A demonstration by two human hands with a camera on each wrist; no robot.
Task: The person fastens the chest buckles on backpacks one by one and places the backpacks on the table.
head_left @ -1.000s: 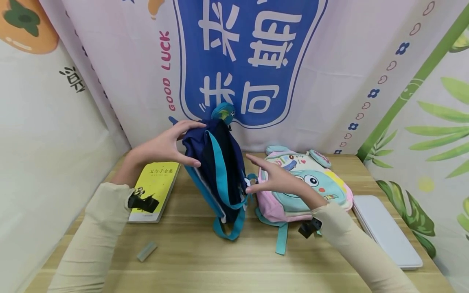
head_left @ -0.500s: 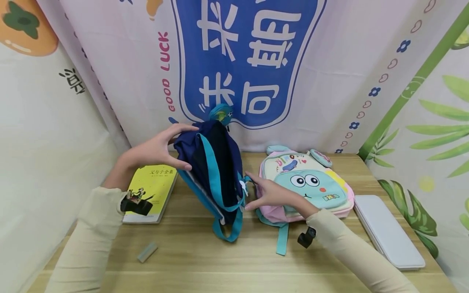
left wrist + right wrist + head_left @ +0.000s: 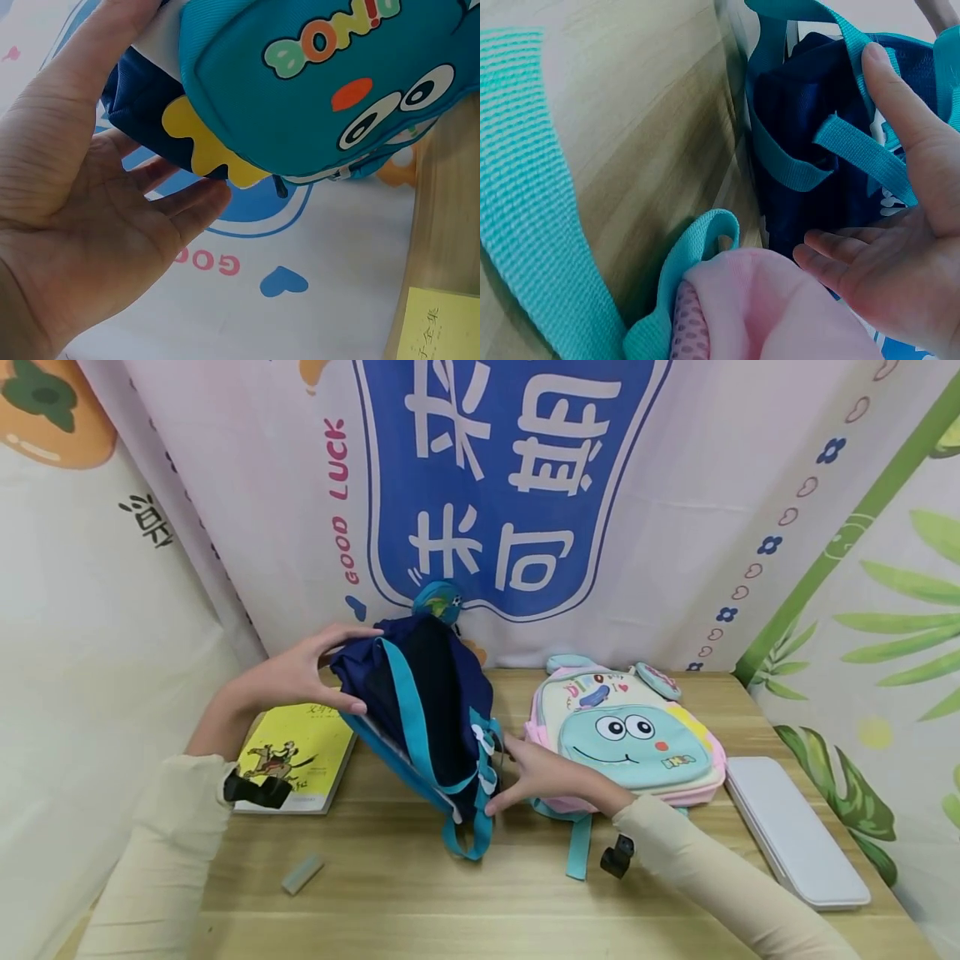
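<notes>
On the left of the pale wood-grain worktop [image 3: 390,868] lies a flat yellow book [image 3: 296,758] with a glossy cover, and nearer the front edge a small grey-green eraser [image 3: 302,872], blocky and dull. The left hand [image 3: 296,672] reaches over the book with its fingers [image 3: 352,632] spread and nearly straight, thumb beneath, cupping the upper left side of the navy backpack [image 3: 427,702]; the wrist view shows the open palm against the bag's teal front, which bears a cartoon face and coloured letters. The backpack stands tilted on the worktop near the middle, its woven navy cloth edged with teal webbing straps [image 3: 468,839] that loop down at the bottom. The right hand [image 3: 540,772] lies against the bag's lower right side, fingers straight and slightly apart, touching the straps without curling round them. Just beside it, touching the wrist, a pink and mint backpack [image 3: 630,739] lies flat, soft and rounded, with a smiling face. Farther right rests a smooth white rectangular case [image 3: 795,831]. Printed cloth banners [image 3: 510,485] hang behind.
</notes>
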